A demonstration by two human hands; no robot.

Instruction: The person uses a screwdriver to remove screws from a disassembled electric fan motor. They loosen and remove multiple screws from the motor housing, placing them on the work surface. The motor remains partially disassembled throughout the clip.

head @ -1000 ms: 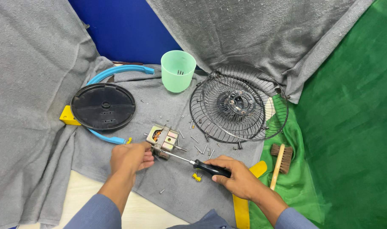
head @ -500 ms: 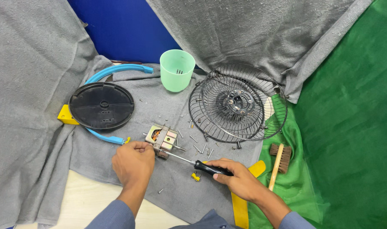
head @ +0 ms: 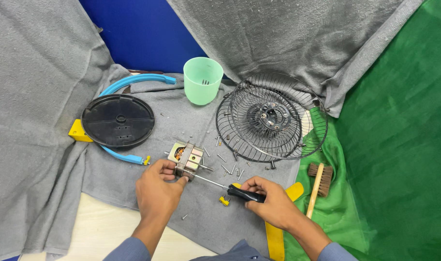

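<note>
A small electric motor (head: 185, 156) with copper windings and a metal frame lies on the grey cloth (head: 191, 121). My left hand (head: 157, 186) grips its near side with thumb and fingers. My right hand (head: 271, 203) holds a black-handled screwdriver (head: 244, 194), whose thin shaft points left and its tip meets the motor's near corner. Several loose screws (head: 227, 166) lie scattered to the right of the motor.
A black round disc (head: 118, 120) on a yellow-and-blue part lies at left. A mint green cup (head: 202, 79) stands at the back. Wire fan guards (head: 271, 118) sit at right, a wooden brush (head: 318, 180) on green cloth beside them. A small yellow piece (head: 224, 200) lies near the screwdriver.
My left hand slid slightly and settled around the motor's near side. The screwdriver stayed against the motor, and the right hand barely moved.
</note>
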